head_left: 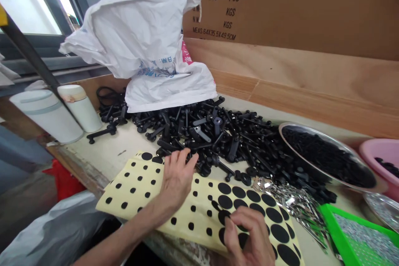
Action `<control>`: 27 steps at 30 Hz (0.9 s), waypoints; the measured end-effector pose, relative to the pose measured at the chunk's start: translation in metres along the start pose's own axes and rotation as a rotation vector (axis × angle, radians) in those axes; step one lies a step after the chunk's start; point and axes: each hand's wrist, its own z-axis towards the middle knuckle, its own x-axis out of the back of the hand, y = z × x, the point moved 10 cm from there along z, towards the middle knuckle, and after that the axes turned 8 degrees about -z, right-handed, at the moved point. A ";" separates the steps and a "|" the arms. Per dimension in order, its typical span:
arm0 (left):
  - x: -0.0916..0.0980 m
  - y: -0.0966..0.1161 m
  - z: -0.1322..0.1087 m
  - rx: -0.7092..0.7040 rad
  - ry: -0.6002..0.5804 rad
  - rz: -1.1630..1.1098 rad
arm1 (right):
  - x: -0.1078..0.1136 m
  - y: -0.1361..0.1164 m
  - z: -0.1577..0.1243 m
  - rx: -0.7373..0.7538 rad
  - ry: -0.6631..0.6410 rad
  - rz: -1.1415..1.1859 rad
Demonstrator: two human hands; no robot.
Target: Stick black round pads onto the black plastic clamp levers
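Yellow backing sheet (182, 210) bearing black discs (279, 233), laid along the near edge of the table (109, 153), presumably for easy reach. Left hand (177, 174): palm down over the sheet, fingers loosely parted beside the heap of black parts (230, 149), perhaps steadying the sheet. Right hand (251, 237): thumb and index finger brought together over the discs; whether they grip 1 cannot be told. Far right: steel bowl (378, 185), apparently separating other black pieces (327, 158).

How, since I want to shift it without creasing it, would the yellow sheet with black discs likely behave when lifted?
The yellow sheet looks thin, so it would probably flop. Broad but thin, it is likely light for its size. Its near edge seems to jut past the tabletop, so pressing there might bend it down.
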 end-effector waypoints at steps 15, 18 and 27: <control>-0.036 -0.001 -0.045 0.669 -0.209 -1.400 | -0.054 0.041 -0.025 -0.463 -0.315 0.330; -0.047 0.003 -0.056 0.685 -0.231 -1.444 | -0.057 0.051 -0.029 -0.515 -0.340 0.398; -0.052 -0.011 -0.055 0.727 -0.134 -1.423 | -0.052 0.078 -0.033 -0.842 -0.332 0.569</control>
